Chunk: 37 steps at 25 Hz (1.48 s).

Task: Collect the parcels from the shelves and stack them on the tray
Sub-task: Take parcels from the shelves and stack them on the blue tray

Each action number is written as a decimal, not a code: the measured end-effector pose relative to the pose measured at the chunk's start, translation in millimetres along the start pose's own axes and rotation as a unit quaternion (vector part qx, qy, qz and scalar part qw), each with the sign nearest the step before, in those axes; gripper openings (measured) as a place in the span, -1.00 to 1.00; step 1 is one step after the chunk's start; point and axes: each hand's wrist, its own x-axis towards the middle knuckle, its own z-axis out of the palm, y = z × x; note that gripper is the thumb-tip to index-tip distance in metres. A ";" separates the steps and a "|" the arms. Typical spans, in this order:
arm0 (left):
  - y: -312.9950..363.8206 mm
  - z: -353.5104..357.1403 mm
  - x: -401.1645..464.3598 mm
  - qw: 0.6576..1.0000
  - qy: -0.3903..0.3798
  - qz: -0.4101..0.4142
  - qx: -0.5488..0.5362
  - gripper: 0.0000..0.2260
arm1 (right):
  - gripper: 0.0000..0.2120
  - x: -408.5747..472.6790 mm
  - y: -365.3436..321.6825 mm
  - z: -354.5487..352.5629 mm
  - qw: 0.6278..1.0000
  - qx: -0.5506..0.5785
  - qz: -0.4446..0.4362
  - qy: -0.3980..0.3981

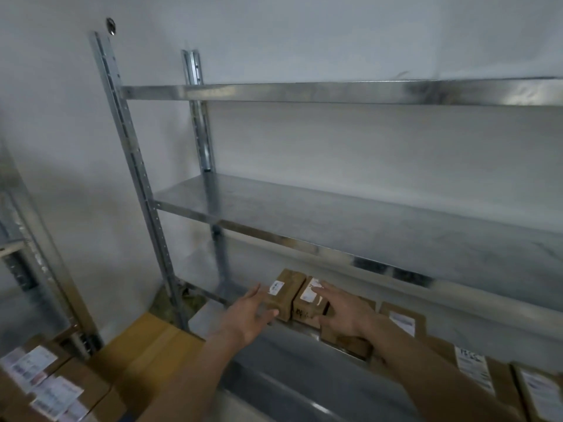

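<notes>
Two small brown parcels with white labels sit side by side on a low metal shelf (304,354): the left parcel (286,289) and the right parcel (309,303). My left hand (248,318) reaches to the left parcel's near left side, fingers spread, thumb at its front corner. My right hand (344,313) lies on the right parcel, index finger stretched over its label. More labelled parcels (402,319) line the same shelf to the right. No tray is recognisable.
A galvanised shelving unit fills the view, with a bare middle shelf (350,220) and a top shelf (335,91). Its front upright (137,178) stands at left. Labelled cardboard boxes (45,385) and a plain one (146,354) lie at bottom left.
</notes>
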 end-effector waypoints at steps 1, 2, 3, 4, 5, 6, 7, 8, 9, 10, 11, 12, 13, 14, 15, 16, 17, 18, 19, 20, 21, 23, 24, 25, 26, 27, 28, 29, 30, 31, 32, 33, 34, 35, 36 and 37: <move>-3.5 3.4 9.9 1.000 -0.007 -0.001 -0.006 -0.42 | -0.24 7.9 3.3 0.9 1.000 0.000 0.000 0.000; -8.4 5.8 19.5 1.000 -0.009 0.000 -0.010 -0.42 | -0.24 16.9 5.9 2.4 1.000 0.000 -0.003 0.004; -14.2 8.4 29.8 1.000 -0.013 -0.001 -0.010 -0.42 | -0.25 26.0 7.9 5.1 1.000 0.000 -0.001 0.005; -21.1 11.4 39.8 1.000 -0.015 0.001 -0.008 -0.42 | -0.25 36.7 10.0 9.5 1.000 -0.002 0.001 0.008; -29.6 14.9 49.9 1.000 -0.020 0.004 -0.007 -0.42 | -0.26 48.4 9.8 13.9 1.000 -0.001 0.009 0.010; -37.8 17.4 59.2 1.000 -0.024 0.009 -0.006 -0.42 | -0.27 59.7 10.1 19.0 1.000 -0.001 0.014 0.010; -45.8 18.9 69.2 0.999 -0.031 0.013 -0.007 -0.42 | -0.28 71.3 9.3 23.4 1.000 -0.001 0.019 0.005; -58.0 20.9 82.3 0.999 -0.040 0.014 -0.009 -0.41 | -0.30 87.2 8.8 31.2 1.000 0.001 0.024 0.001; -71.1 23.2 96.5 0.999 -0.047 0.012 -0.011 -0.41 | -0.33 100.7 4.0 35.6 0.999 -0.009 0.035 -0.013; -85.1 25.7 111.6 0.998 -0.054 0.009 -0.011 -0.40 | -0.38 115.7 3.3 42.9 0.998 -0.041 0.037 -0.020; -98.9 29.2 126.7 0.998 -0.063 0.007 -0.009 -0.39 | -0.42 128.8 0.4 49.5 0.997 -0.054 0.048 -0.028; -111.5 33.3 140.2 0.997 -0.072 0.010 -0.007 -0.39 | -0.45 141.9 -0.4 58.0 0.997 -0.058 0.048 -0.027; -122.9 38.3 153.2 0.996 -0.083 0.016 -0.009 -0.39 | -0.43 154.0 0.2 66.3 0.997 -0.048 0.060 -0.026; -133.2 43.5 164.7 0.995 -0.093 0.023 -0.015 -0.39 | -0.41 166.1 2.2 75.5 0.996 -0.023 0.073 -0.037; -141.4 48.2 173.7 0.994 -0.102 0.032 -0.023 -0.39 | -0.40 173.4 1.9 80.4 0.995 -0.013 0.084 -0.046; -148.9 53.1 182.6 0.993 -0.107 0.044 -0.029 -0.40 | -0.37 179.6 2.2 85.5 0.994 0.008 0.098 -0.044; -156.9 59.2 192.6 0.992 -0.110 0.055 -0.032 -0.40 | -0.35 188.2 4.1 92.7 0.992 0.024 0.111 -0.047; -165.3 67.2 202.7 0.991 -0.113 0.062 -0.033 -0.40 | -0.34 195.3 5.7 100.5 0.992 0.025 0.115 -0.046; -172.4 76.1 211.6 0.990 -0.119 0.068 -0.030 -0.41 | -0.34 200.5 4.4 105.6 0.991 0.025 0.120 -0.049; -177.9 85.0 218.8 0.989 -0.126 0.070 -0.023 -0.41 | -0.34 205.7 7.6 113.9 0.991 0.014 0.122 -0.051; -182.8 94.5 224.7 0.988 -0.134 0.070 -0.017 -0.41 | -0.35 211.0 9.3 118.7 0.990 0.010 0.131 -0.054; -189.1 110.8 235.2 0.987 -0.143 0.065 -0.017 -0.42 | -0.36 221.9 15.5 127.4 0.989 0.005 0.136 -0.052; -190.0 116.9 239.9 0.987 -0.144 0.063 -0.024 -0.42 | -0.34 227.2 19.3 130.5 0.989 -0.001 0.137 -0.051; -191.4 125.2 245.8 0.987 -0.144 0.065 -0.037 -0.42 | -0.33 232.5 24.5 135.0 0.988 -0.007 0.143 -0.060; -192.5 133.5 251.7 0.985 -0.147 0.068 -0.051 -0.42 | -0.32 237.2 30.1 140.1 0.988 -0.006 0.144 -0.058; -191.9 140.3 255.9 0.984 -0.151 0.072 -0.064 -0.41 | -0.32 240.1 34.5 143.4 0.987 -0.009 0.148 -0.059; -192.4 148.2 260.3 0.982 -0.155 0.075 -0.074 -0.41 | -0.32 242.2 37.9 145.8 0.987 -0.007 0.150 -0.059; -193.5 155.0 264.4 0.981 -0.159 0.078 -0.083 -0.39 | -0.32 244.3 40.9 148.7 0.986 -0.011 0.155 -0.060; -194.9 161.2 268.7 0.979 -0.165 0.077 -0.093 -0.37 | -0.31 245.2 42.8 150.3 0.986 -0.011 0.157 -0.056; -196.7 166.1 273.2 0.977 -0.170 0.077 -0.104 -0.34 | -0.31 247.2 44.1 151.5 0.986 -0.012 0.160 -0.051; -198.7 170.2 277.9 0.976 -0.173 0.078 -0.111 -0.31 | -0.31 248.6 43.7 150.8 0.986 -0.006 0.161 -0.044; -200.0 173.6 282.5 0.974 -0.175 0.084 -0.116 -0.29 | -0.30 251.1 44.3 151.2 0.986 -0.005 0.159 -0.043; -201.2 176.4 286.4 0.973 -0.178 0.090 -0.117 -0.29 | -0.30 253.2 44.6 152.0 0.987 -0.005 0.157 -0.040; -202.4 179.0 289.2 0.971 -0.182 0.100 -0.115 -0.31 | -0.30 256.0 45.8 153.7 0.987 -0.003 0.154 -0.035; -202.5 179.8 289.9 0.970 -0.187 0.109 -0.113 -0.33 | -0.31 258.0 45.3 154.5 0.988 -0.002 0.150 -0.030; -202.8 180.4 289.5 0.968 -0.189 0.118 -0.117 -0.36 | -0.32 260.1 44.1 155.1 0.988 -0.003 0.149 -0.032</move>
